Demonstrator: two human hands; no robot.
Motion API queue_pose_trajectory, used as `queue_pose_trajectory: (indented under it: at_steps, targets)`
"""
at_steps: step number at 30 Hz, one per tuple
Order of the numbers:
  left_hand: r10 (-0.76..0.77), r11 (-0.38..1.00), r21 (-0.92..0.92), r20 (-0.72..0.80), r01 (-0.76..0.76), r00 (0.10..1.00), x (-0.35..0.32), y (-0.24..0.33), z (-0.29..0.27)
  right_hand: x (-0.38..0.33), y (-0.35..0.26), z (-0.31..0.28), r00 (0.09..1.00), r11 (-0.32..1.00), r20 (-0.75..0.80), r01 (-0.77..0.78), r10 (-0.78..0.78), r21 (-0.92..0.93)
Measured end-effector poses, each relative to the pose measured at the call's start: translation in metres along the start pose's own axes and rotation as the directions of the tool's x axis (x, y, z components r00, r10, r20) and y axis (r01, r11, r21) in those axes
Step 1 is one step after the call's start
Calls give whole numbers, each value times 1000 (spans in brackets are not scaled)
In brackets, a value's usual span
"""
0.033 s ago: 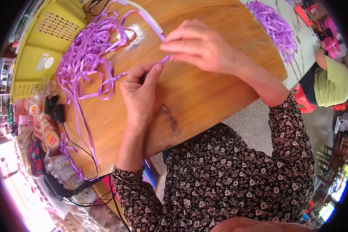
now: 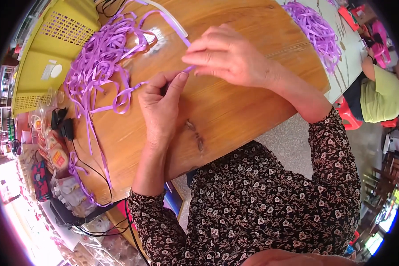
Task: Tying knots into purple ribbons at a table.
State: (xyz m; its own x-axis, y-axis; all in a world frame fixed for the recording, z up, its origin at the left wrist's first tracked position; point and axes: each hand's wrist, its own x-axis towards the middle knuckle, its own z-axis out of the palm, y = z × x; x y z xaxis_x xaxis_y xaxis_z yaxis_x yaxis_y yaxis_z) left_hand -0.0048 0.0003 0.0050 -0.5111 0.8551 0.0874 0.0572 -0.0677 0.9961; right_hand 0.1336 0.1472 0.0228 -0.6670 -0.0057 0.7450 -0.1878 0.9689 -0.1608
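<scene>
My left hand [image 2: 160,98] pinches a narrow purple ribbon [image 2: 189,68] between its thumb and bent forefinger, above the wooden tabletop. A folded or knotted piece of the ribbon sticks out behind its knuckles. My right hand [image 2: 232,57] hovers just beyond the left thumb. Its fingers are stretched toward the left and slightly apart, crossing over the ribbon. The ribbon runs behind these fingers and comes out above them, leading up beside a clear plastic strip [image 2: 175,24]. A large tangled heap of purple ribbon [image 2: 99,57] lies to the left.
The wooden table [image 2: 248,111] fills the middle. A yellow-green plastic basket [image 2: 60,40] stands at its left edge, with black cables and bagged goods [image 2: 60,159] below. More purple ribbon [image 2: 312,33] lies on a white table at right, near a person in a light-green top [image 2: 381,95].
My right hand has shifted very slightly left and down, covering more of the ribbon near my left thumb. My left hand is nearly still and keeps its pinch.
</scene>
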Motion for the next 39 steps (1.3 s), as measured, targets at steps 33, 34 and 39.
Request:
queue_pose_trajectory:
  at_steps: [33, 34, 39]
  targets:
    - [-13, 893, -449, 6, 14, 1000, -4, 5, 12, -2, -20, 6, 725, -21, 451, -517, 521, 856]
    - [46, 900, -430, -62, -68, 997, -6, 4, 16, 0, -22, 6, 740, 207, 397, -576, 543, 791]
    - [55, 939, -332, -95, -83, 994, -7, 4, 15, 5, -25, 10, 881, 695, 180, -458, 437, 553]
